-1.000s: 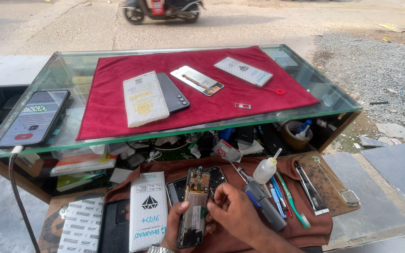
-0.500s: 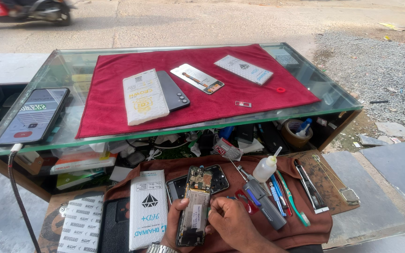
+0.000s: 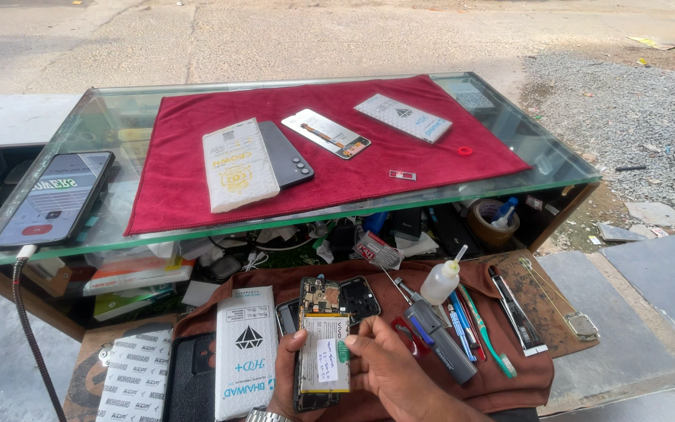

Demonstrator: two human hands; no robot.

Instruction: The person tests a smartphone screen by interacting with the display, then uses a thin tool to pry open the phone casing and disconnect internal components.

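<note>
Strong daylight falls from above on the whole scene, so the road and the red cloth (image 3: 322, 156) look bright and a little washed out. The glass counter top (image 3: 103, 117) shows pale reflections, and the shelf under it stays in deep shadow, where small things are hard to see. The picture is sharp in the middle, but straight lines bend at the edges and the lower corners are soft.

A glass-topped table (image 3: 103, 117) carries a red cloth (image 3: 337, 176) with a dark phone (image 3: 287, 156) and flat white packets (image 3: 237, 166) on it. Beside the cloth lies a charging phone (image 3: 52, 197). Lower down, a small white bottle (image 3: 441, 281) stands near a green toothbrush (image 3: 487, 337).
</note>
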